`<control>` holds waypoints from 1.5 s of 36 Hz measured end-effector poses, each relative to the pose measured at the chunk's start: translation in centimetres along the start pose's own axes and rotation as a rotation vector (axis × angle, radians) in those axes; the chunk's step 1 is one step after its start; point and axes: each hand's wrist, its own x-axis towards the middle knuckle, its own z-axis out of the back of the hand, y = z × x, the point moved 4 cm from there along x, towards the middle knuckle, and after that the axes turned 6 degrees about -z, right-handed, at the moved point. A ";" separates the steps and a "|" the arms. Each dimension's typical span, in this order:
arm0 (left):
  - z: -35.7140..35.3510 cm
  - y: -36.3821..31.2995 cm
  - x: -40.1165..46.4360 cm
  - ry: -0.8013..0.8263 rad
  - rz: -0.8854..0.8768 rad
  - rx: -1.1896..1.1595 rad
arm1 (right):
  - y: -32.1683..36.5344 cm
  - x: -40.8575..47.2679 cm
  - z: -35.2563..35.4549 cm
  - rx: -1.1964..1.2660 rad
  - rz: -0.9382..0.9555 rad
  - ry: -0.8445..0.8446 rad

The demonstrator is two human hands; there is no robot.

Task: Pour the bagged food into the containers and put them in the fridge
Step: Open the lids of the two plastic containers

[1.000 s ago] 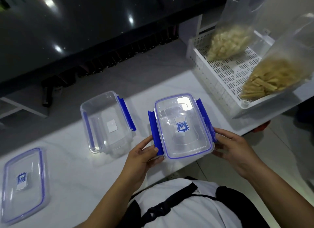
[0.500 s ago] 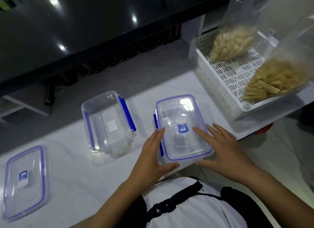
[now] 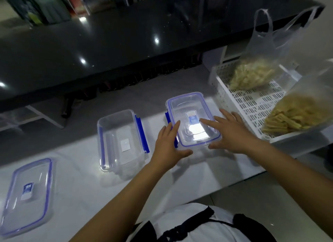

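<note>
Lidded container (image 3: 192, 119): stands on the white counter (image 3: 75, 184), lid seated, blue side clips swung out; judged light, rigid, smooth plastic, likely to slide if pushed
Left hand (image 3: 167, 142): fingers straight, laid against the container's left edge, thumb at its near corner; nothing clamped
Right hand (image 3: 232, 133): fingers spread flat, tips on the lid's right side; no grasp
Position relative to hands: container sits between both palms
Hold point: lid rim at a corner, judged best for lifting it off
Open container (image 3: 120, 139): just to the left, no lid
Spare lid (image 3: 27, 193): far left, flat
Food bags (image 3: 295, 113): in the white basket (image 3: 248, 104); soft, shifting contents, thin film
</note>
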 end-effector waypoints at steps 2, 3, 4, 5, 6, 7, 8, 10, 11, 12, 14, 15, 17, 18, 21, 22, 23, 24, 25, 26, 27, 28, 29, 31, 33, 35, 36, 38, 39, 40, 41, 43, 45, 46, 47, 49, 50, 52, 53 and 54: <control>-0.1 0.1 0.7 -0.004 0.004 0.013 | -0.1 0.6 0.3 0.005 -0.001 -0.009; -0.1 0.2 0.9 -0.005 0.007 0.019 | -0.2 0.8 0.4 0.005 -0.005 -0.015; -0.2 0.2 1.1 -0.005 0.011 0.021 | -0.2 0.9 0.4 0.003 -0.011 -0.019; -0.2 0.3 1.2 -0.006 0.015 0.020 | -0.3 0.9 0.4 0.001 -0.016 -0.023; -0.3 0.2 1.3 -0.009 0.019 0.015 | -0.3 1.0 0.4 0.003 -0.020 -0.024; -0.3 0.2 1.4 -0.013 0.024 0.008 | -0.4 0.9 0.4 0.012 -0.025 -0.024; -0.3 0.2 1.4 -0.018 0.031 -0.001 | -0.5 0.9 0.4 0.030 -0.030 -0.025; 0.0 0.0 1.4 -0.031 0.045 -0.031 | -0.6 0.6 0.6 0.074 -0.033 -0.046; 0.2 -0.2 1.3 -0.037 0.045 -0.050 | -0.6 0.5 0.8 0.089 -0.032 -0.058; 0.7 -0.5 1.2 -0.042 0.036 -0.066 | -0.5 0.2 1.1 0.107 -0.029 -0.069; 1.9 -1.2 0.6 -0.062 0.003 -0.088 | 0.1 -0.4 1.9 0.152 -0.018 -0.099; 2.7 -1.6 0.2 -0.072 -0.007 -0.103 | 0.6 -0.8 2.3 0.179 -0.007 -0.122; 4.6 -2.1 -1.1 -0.091 -0.002 -0.129 | 2.1 -1.6 3.1 0.253 0.032 -0.182; 5.7 -2.1 -2.0 -0.104 -0.001 -0.130 | 3.1 -2.1 3.4 0.297 0.056 -0.211; 9.5 -0.9 -5.6 -0.167 -0.017 -0.110 | 7.0 -3.3 3.2 0.411 0.136 -0.252; 10.8 -0.2 -7.1 -0.185 -0.015 -0.097 | 8.6 -3.6 2.8 0.438 0.164 -0.253; 12.1 0.7 -8.6 -0.199 -0.003 -0.081 | 10.5 -3.9 2.3 0.464 0.192 -0.246; 13.4 1.7 -10.3 -0.210 0.017 -0.065 | 12.4 -4.2 1.7 0.488 0.217 -0.237; 14.6 2.8 -11.9 -0.219 0.043 -0.050 | 14.4 -4.5 1.0 0.507 0.237 -0.230; 15.7 3.9 -13.5 -0.227 0.073 -0.035 | 16.6 -4.9 0.4 0.522 0.254 -0.226; 16.8 5.0 -15.1 -0.235 0.101 -0.019 | 18.7 -5.2 -0.3 0.534 0.273 -0.225; 17.8 6.2 -16.7 -0.246 0.124 -0.002 | 20.9 -5.6 -1.0 0.545 0.294 -0.226; 18.8 7.4 -18.2 -0.258 0.141 0.012 | 23.0 -5.8 -1.8 0.551 0.315 -0.227; 20.7 9.9 -21.2 -0.283 0.171 0.022 | 27.2 -6.2 -3.5 0.545 0.343 -0.218; 22.6 12.6 -23.9 -0.300 0.197 0.025 | 31.2 -6.4 -5.2 0.542 0.361 -0.190; 24.6 15.6 -26.4 -0.303 0.226 0.030 | 35.2 -6.4 -7.0 0.540 0.383 -0.159; 25.6 17.1 -27.4 -0.299 0.237 0.034 | 37.2 -6.4 -8.0 0.547 0.387 -0.144; 27.5 20.1 -29.0 -0.298 0.250 0.050 | 40.8 -6.2 -9.7 0.563 0.381 -0.109; 28.3 21.6 -29.7 -0.300 0.251 0.062 | 42.6 -6.1 -10.5 0.561 0.377 -0.092; 28.9 23.1 -30.2 -0.300 0.248 0.074 | 44.2 -5.9 -11.4 0.554 0.369 -0.076; 29.3 24.5 -30.6 -0.294 0.242 0.086 | 45.6 -5.7 -12.3 0.545 0.354 -0.058; 29.7 27.3 -31.2 -0.260 0.242 0.099 | 47.8 -5.4 -14.0 0.517 0.315 -0.023; 29.6 30.0 -31.5 -0.217 0.248 0.100 | 49.4 -5.1 -15.7 0.467 0.269 -0.001; 29.5 31.2 -31.5 -0.195 0.242 0.108 | 49.9 -4.9 -16.4 0.454 0.238 0.007; 29.3 32.2 -31.5 -0.170 0.233 0.118 | 50.3 -4.8 -17.1 0.444 0.206 0.015; 28.9 33.6 -31.5 -0.132 0.215 0.120 | 50.8 -4.6 -18.2 0.411 0.157 0.031; 28.8 34.2 -31.5 -0.122 0.210 0.118 | 51.1 -4.6 -18.7 0.395 0.140 0.043; 28.6 35.4 -31.6 -0.094 0.204 0.138 | 51.5 -4.7 -19.3 0.371 0.123 0.050; 28.5 36.0 -31.7 -0.074 0.201 0.155 | 51.7 -4.8 -19.5 0.365 0.119 0.044; 28.5 36.5 -31.8 -0.056 0.197 0.166 | 51.9 -4.9 -19.7 0.364 0.114 0.040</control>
